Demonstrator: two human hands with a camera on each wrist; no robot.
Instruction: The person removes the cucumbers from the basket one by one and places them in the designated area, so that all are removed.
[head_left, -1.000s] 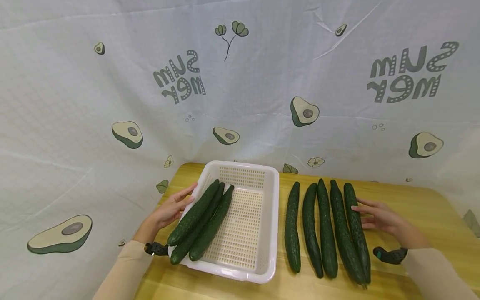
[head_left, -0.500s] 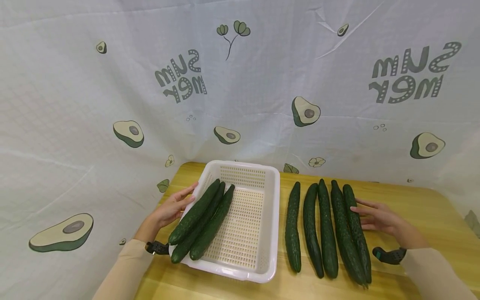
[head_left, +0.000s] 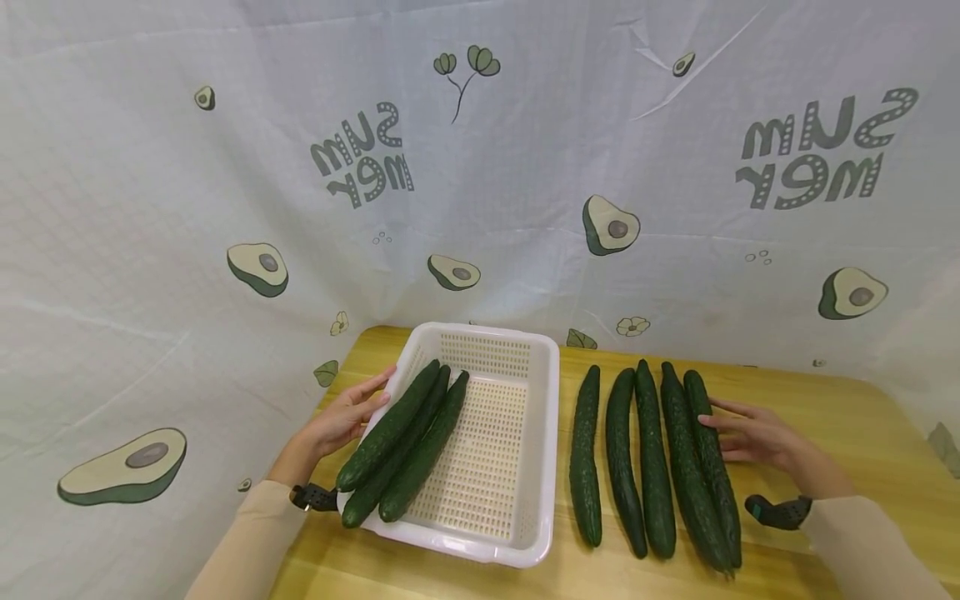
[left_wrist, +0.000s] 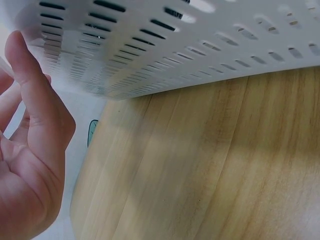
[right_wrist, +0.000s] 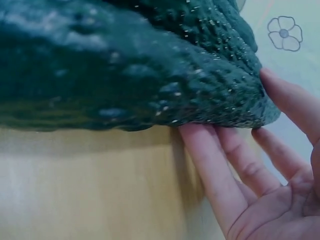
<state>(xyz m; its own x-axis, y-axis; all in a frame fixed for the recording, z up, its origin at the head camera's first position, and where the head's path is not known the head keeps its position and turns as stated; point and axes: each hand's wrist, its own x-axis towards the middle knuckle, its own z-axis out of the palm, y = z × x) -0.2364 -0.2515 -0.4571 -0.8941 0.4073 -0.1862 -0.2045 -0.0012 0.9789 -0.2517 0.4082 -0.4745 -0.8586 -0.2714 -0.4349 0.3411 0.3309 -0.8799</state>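
Note:
In the head view my left hand [head_left: 341, 423] rests its fingertips on the left side of a white plastic basket [head_left: 542, 433]. The left wrist view has the thumb [left_wrist: 30, 70] lying along the slotted outer wall. Three cucumbers [head_left: 427, 446] lean lengthwise inside the basket, their near ends on its front rim. My right hand [head_left: 761, 435] is at the far half of the rightmost cucumber [head_left: 716, 467] on the table. Seen from the right wrist, its fairly straight fingers [right_wrist: 212, 165] touch that cucumber's side, and another fingertip meets it near the end.
Several more cucumbers lie side by side between the basket and my right hand, among them the leftmost cucumber [head_left: 585, 458]. They rest on a wooden table [head_left: 832, 417]. A white curtain [head_left: 525, 167] with avocado prints hangs behind the table's back edge.
My right hand has nudged the far end of the rightmost cucumber slightly left, against its neighbour. The left hand and the basket have stayed in place.

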